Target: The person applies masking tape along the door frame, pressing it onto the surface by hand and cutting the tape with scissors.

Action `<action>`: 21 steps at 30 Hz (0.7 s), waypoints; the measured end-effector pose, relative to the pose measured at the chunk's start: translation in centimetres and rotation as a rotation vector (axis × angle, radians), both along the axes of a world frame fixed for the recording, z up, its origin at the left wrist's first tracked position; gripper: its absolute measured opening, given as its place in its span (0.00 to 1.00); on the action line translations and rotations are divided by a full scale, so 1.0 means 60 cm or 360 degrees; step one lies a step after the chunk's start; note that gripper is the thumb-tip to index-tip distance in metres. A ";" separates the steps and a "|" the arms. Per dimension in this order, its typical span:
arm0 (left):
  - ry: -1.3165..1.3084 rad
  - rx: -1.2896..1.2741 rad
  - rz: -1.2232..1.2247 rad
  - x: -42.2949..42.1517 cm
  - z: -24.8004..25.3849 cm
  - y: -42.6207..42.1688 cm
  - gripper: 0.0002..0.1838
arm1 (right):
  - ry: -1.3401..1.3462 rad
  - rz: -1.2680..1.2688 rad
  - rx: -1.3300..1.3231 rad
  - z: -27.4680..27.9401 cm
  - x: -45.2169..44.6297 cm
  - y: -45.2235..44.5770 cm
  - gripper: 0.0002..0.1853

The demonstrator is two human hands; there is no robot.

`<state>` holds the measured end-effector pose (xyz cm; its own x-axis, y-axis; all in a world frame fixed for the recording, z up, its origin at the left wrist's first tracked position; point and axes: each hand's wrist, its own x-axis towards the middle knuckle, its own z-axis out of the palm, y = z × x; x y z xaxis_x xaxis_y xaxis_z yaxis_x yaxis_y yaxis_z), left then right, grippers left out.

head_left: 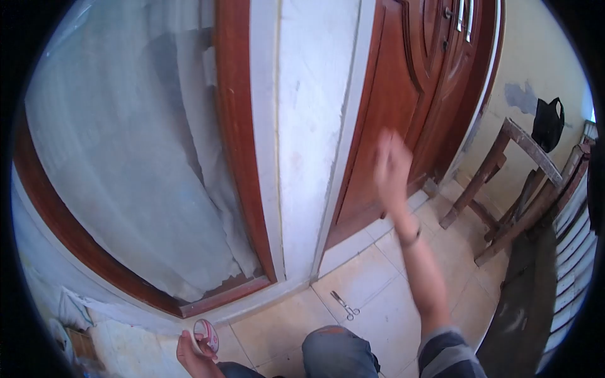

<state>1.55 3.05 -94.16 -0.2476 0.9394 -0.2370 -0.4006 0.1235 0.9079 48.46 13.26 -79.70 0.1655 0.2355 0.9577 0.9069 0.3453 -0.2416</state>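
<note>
My left hand (194,353), low in the view, is closed round the edge of a roll of tape (206,336), which has a pink-and-white core. My right hand (392,165) is raised at arm's length in front of the brown wooden door (384,120). Motion smears its fingers, so I cannot make out whether they hold anything. A pair of scissors (345,305) lies on the tiled floor (372,277) in front of my knee (337,353), apart from both hands.
To the left is a large window (126,170) in a brown wooden frame (242,126), with pale sheeting over its pane. A white pillar (309,126) separates it from the door. A wooden frame with legs (491,220) stands on the right, and a black bag (548,124) hangs there.
</note>
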 end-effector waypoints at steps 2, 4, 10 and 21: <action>0.0058 -0.0043 -0.0023 -0.016 -0.024 -0.002 0.15 | -0.0202 -0.0156 -0.0462 -0.298 0.011 -0.046 0.24; 0.0105 -0.0047 -0.0030 -0.022 -0.042 -0.006 0.14 | -0.0035 -0.0317 -0.1797 -0.585 -0.043 -0.186 0.51; 0.0185 -0.0030 -0.0160 0.014 -0.026 -0.003 0.18 | 0.0219 -0.0572 -0.2258 -0.931 -0.148 -0.457 0.48; 0.0429 0.0005 -0.0441 0.111 -0.072 0.064 0.20 | 0.1038 -0.1156 -0.2247 -0.881 -0.112 -0.387 0.32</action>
<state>8.23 6.88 -98.50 -0.0372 0.9801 -0.1952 -0.0991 0.1908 0.9766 41.75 -9.98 -132.55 0.8602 0.4793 -0.1739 0.4049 -0.8494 -0.3386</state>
